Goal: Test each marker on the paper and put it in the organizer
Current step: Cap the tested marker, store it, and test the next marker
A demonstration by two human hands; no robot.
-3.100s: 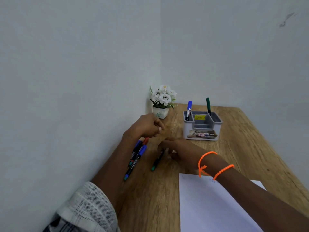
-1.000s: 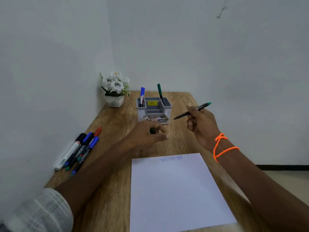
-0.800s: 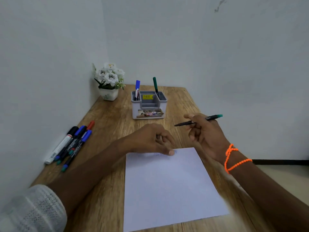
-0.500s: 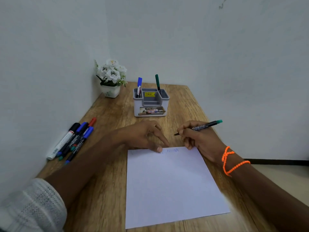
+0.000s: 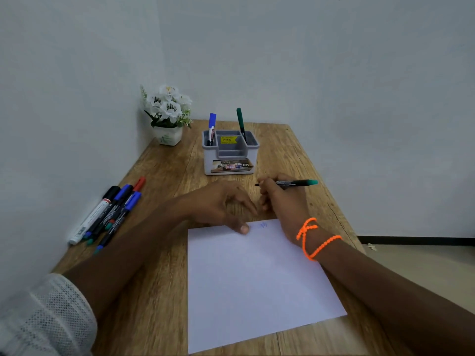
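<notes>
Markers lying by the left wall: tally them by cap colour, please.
Black cap: 1
Blue caps: 2
Red cap: 1
Total: 4 caps showing. The teal ends lower down may belong to further markers; I cannot tell.

The desk (image 5: 164, 173) is wood-grain, brown and matt, with dark streaks running along its boards. The sheet of paper (image 5: 257, 283) on it is plain white, smooth and dull. The organizer (image 5: 230, 160) looks like moulded grey-and-white plastic with a soft sheen and a glossy printed label on its front. The loose markers (image 5: 108, 214) have smooth plastic barrels. The sleeve (image 5: 48, 319) is a white open-weave cloth. The bracelet (image 5: 312, 240) is bright orange beaded cord. The flower pot (image 5: 168, 136) is smooth and white.
</notes>
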